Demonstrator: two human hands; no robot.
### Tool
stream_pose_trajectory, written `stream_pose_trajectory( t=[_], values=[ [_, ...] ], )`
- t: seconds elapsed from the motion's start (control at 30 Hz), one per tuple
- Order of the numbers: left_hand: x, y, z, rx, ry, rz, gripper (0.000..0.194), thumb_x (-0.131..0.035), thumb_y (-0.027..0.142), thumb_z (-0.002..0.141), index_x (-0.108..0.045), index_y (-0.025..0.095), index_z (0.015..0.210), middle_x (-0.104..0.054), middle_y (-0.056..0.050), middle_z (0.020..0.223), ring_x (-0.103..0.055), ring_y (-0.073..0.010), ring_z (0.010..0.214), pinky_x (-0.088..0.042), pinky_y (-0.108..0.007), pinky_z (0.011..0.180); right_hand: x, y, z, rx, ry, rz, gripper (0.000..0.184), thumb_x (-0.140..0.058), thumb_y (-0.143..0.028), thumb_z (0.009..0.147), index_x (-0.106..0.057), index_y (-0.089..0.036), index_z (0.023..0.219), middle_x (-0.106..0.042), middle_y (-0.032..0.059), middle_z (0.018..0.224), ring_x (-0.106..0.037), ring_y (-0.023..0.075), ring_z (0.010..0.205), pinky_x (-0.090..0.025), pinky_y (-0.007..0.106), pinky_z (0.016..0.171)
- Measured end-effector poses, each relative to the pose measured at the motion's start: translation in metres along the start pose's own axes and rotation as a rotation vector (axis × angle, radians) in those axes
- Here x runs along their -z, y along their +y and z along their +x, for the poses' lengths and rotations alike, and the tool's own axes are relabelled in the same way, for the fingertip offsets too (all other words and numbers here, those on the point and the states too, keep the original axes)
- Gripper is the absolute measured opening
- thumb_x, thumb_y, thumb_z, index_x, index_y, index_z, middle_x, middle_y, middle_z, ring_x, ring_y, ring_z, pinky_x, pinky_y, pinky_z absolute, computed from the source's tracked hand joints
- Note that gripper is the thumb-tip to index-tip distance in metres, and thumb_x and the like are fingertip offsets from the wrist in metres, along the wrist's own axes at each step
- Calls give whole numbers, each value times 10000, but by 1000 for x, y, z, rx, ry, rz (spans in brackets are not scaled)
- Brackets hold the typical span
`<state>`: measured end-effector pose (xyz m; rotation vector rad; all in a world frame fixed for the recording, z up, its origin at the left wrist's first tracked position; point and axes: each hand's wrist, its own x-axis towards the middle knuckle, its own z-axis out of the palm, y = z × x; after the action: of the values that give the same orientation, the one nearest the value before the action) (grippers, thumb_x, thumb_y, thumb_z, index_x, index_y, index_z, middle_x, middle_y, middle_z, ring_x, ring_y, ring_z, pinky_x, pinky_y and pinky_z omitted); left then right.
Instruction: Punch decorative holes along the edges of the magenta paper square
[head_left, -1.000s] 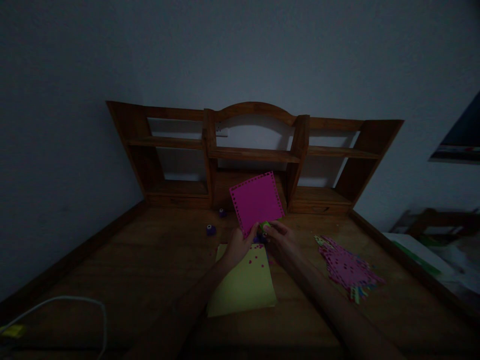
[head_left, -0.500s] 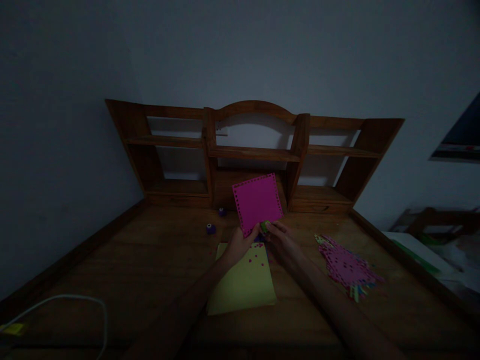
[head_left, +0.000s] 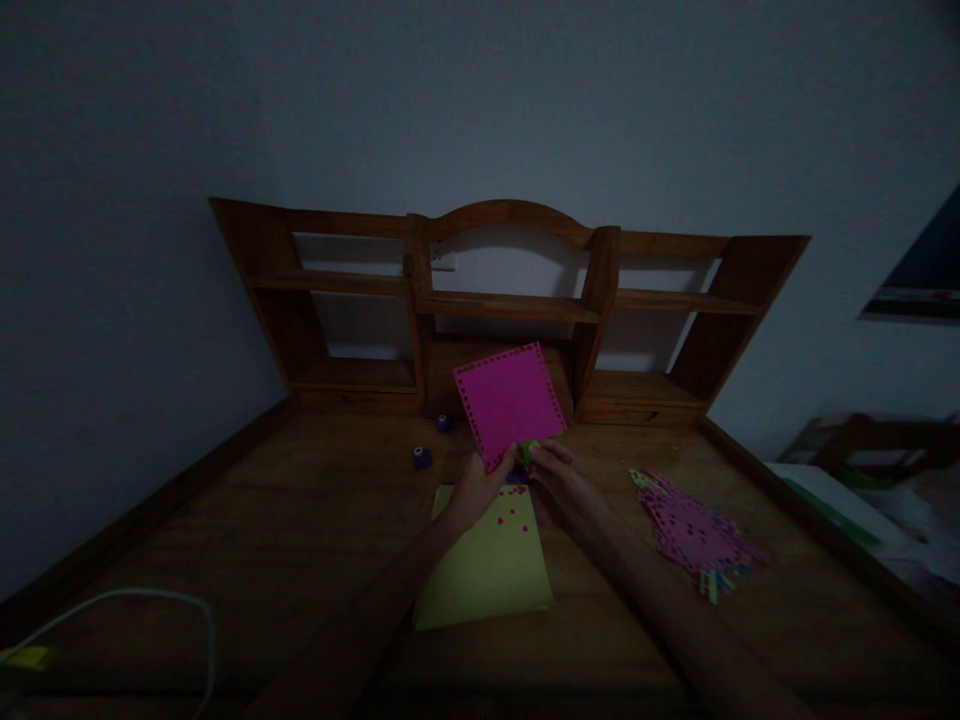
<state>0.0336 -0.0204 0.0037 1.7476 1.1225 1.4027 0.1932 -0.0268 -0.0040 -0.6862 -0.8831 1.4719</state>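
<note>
Reading the desk as a clock face centred on the two hands, the pink paper sheet [head_left: 506, 405] is raised between eleven and twelve o'clock, tilted with its lower corner toward the person and with small punched holes lining its top, left and right edges. The left hand [head_left: 482, 488] has its thumb clamped over that lower corner; its other fingers are hidden beneath the sheet, so I cannot tell how they stand. The right hand [head_left: 568, 478] has its thumb and fingers closed on a small green craft punch [head_left: 529, 450], which sits at the sheet's lower edge, just beside the left thumb; whether the edge is inside its slot cannot be made out. A dark purple-blue thing [head_left: 517, 479] shows partly below the hands, too covered to identify. Between six and seven o'clock, yellow paper [head_left: 484, 575] lies flat on the wooden desk [head_left: 300, 560], with pink cut-outs [head_left: 512, 512] scattered over its far end. One purple craft punch [head_left: 422, 458] stands at nine o'clock and another purple punch [head_left: 445, 424] at ten, apart from each other. Between three and four lies a loose heap of hole-punched paper scraps [head_left: 697, 535], mostly pink, with yellow and blue pieces poking out. A white cord [head_left: 150, 593] loops between eight and nine, and a wooden shelf unit [head_left: 510, 305] stands at twelve, against the wall.
</note>
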Motion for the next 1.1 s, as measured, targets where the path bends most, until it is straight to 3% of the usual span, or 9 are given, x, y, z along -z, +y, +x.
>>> stream_pose_trajectory(
  t=[0.47,0.77,0.93,1.1],
  values=[
    [-2,-9,2,-5,-126,-138,280,-557,392,885,-645,152,1000,-709,-84,1008,-655,-213,922,-538,-358,846,2,5,7,-15,-67,-13,167,-815,-298,726,-731,-203,835,-720,28,864,-640,157,777,-495,291,745],
    [-2,2,0,-14,-128,-179,284,-563,363,884,-638,158,1066,-706,-86,1077,-644,-212,1013,-512,-371,923,0,1,0,-36,-55,-37,117,-806,-268,732,-735,-212,806,-714,11,838,-613,147,751,-474,283,726],
    [-2,3,-1,18,-137,-149,236,-560,345,885,-650,147,974,-717,-81,982,-657,-205,921,-531,-351,865,0,-2,0,-61,-65,-48,113,-800,-286,733,-732,-214,788,-712,11,824,-606,154,744,-466,286,704],
    [-2,0,-1,4,-150,-158,278,-545,351,901,-640,150,1068,-710,-86,1076,-651,-203,997,-518,-350,908,2,-1,0,-71,-59,-12,131,-810,-287,732,-739,-218,819,-715,6,854,-618,158,775,-494,292,745]
  ],
)
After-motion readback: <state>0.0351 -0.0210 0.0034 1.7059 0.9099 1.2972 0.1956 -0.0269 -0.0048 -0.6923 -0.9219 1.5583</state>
